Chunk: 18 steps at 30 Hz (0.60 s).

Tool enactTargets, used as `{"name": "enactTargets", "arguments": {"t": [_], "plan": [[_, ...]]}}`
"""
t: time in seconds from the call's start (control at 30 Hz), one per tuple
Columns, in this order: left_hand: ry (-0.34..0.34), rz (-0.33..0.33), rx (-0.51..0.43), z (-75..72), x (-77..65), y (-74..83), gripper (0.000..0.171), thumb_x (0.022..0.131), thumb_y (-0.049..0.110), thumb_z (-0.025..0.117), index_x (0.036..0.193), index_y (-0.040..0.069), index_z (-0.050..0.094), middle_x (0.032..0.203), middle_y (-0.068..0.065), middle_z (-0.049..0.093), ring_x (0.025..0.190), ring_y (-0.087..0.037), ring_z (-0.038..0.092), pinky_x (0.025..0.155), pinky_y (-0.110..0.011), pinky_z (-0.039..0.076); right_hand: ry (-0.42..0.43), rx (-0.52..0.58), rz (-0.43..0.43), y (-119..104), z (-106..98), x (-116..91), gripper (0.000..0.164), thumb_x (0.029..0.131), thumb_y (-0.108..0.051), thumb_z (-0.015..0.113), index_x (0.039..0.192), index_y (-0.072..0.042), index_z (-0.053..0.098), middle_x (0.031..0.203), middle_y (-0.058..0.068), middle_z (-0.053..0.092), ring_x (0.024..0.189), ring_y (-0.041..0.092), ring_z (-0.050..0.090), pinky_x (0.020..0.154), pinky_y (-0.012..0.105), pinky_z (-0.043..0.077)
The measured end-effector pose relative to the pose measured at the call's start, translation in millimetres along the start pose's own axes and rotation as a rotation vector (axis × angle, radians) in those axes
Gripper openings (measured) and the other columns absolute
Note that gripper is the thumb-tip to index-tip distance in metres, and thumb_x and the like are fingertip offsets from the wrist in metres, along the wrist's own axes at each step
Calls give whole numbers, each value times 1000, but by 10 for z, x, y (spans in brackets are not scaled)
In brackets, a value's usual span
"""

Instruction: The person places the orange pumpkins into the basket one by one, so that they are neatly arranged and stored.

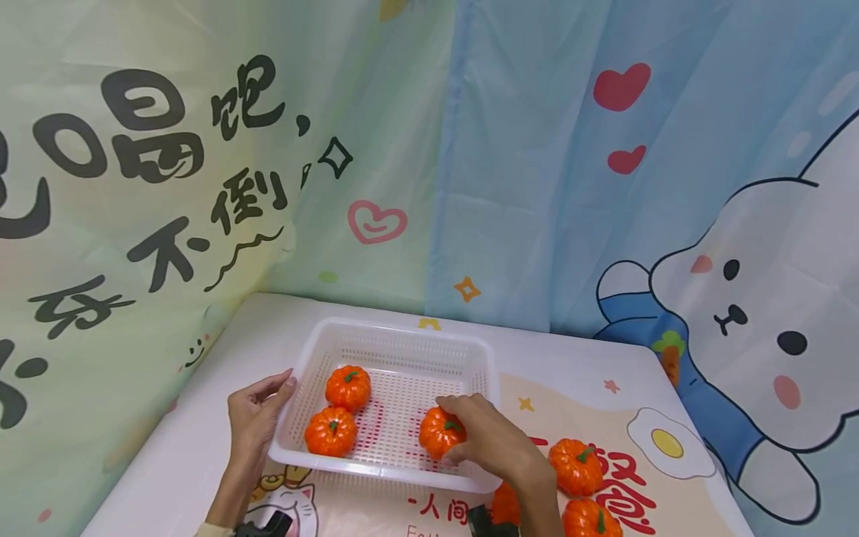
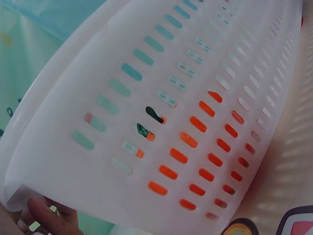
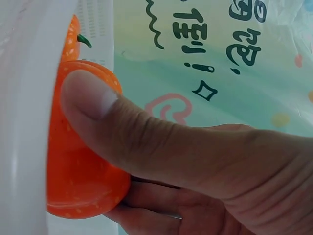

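Note:
A white plastic basket [image 1: 396, 473] with slotted walls sits on the table. In its left part lie two small orange pumpkins, one pumpkin [image 1: 348, 387] behind the other pumpkin [image 1: 331, 432]. My right hand [image 1: 493, 436] reaches over the basket's right side and grips a third pumpkin [image 1: 439, 432] between thumb and fingers; the right wrist view shows the thumb across this pumpkin [image 3: 83, 161]. My left hand [image 1: 258, 418] holds the basket's left rim, its fingertips at the rim's corner in the left wrist view. Orange shows through the basket wall [image 2: 98, 161] there.
Right of the basket, a pumpkin [image 1: 576, 467] and another pumpkin [image 1: 592, 518] lie on the printed tablecloth [image 1: 537, 418]. One more pumpkin [image 1: 505, 506] is partly hidden by my right forearm. Printed curtains [image 1: 510, 186] hang behind and left of the table.

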<state>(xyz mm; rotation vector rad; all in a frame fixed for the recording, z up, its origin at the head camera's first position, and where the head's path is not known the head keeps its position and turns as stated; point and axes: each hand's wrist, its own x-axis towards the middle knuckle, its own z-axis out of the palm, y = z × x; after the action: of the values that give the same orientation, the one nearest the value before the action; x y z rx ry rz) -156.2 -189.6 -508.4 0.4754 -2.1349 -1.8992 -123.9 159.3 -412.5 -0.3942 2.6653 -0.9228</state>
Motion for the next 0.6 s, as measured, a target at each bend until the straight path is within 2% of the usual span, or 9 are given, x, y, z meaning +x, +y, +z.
{"name": "enactTargets", "arguments": {"t": [0.13,0.4,0.6], "plan": [[-1,-9,6,-7,-1,2,39,105,24,76,136,1,75,120,-8,81,83,2,73,76,-16,63,-8,-4,-23,-17,40,31,74,81,-13,95,149,-6,66,138,11,70,119,25,58,108,56,60],[4,-15,-11,-4,-7,1,37,105,23,76,134,1,76,112,4,82,83,-1,75,76,-19,64,-9,-58,-129,-33,117,102,74,78,-14,98,145,-3,68,133,9,75,116,24,59,108,50,57],[1,-10,-8,0,-13,3,38,105,24,76,135,1,75,118,-5,82,82,-1,75,76,-20,65,-29,-64,-125,-56,168,155,72,79,-13,97,145,-5,69,133,7,76,115,23,60,108,48,58]]}}
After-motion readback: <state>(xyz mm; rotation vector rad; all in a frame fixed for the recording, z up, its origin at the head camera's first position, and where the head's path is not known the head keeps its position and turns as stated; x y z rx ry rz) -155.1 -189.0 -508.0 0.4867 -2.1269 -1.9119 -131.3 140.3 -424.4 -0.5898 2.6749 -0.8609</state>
